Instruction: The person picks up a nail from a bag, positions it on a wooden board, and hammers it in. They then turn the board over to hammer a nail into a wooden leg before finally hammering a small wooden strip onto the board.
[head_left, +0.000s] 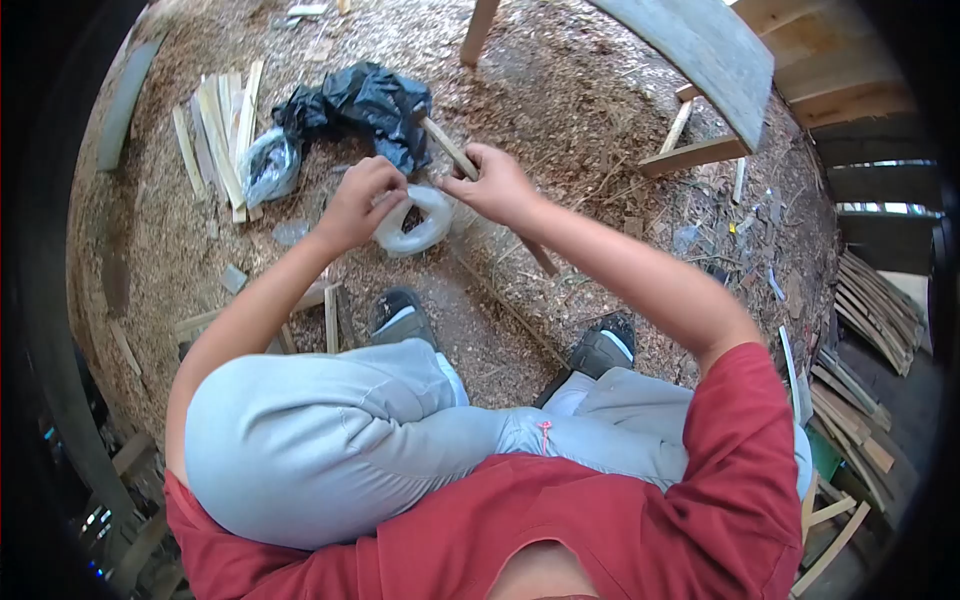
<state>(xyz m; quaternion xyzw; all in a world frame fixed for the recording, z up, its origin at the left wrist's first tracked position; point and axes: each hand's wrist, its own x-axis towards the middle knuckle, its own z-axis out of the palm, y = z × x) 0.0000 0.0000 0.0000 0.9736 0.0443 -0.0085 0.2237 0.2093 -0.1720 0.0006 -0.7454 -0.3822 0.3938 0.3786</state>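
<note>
Gripping a wooden stick [449, 149], it's the right hand [495, 187] over shaving-strewn ground [485, 345]! Left hand [362, 203] curled by the plastic coil [415, 238], can't tell if it's holding anything; wood strips [222, 140] lie near black plastic [375, 100].

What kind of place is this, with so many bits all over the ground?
Probably a woodworking shed or yard: wood shavings seem to cover the ground, and thin wooden strips and a wood pile lie around.

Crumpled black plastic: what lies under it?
Around the crumpled black plastic, ground strewn with brown wood shavings shows. Whatever lies directly underneath is covered by its folds, so I cannot tell.
</note>
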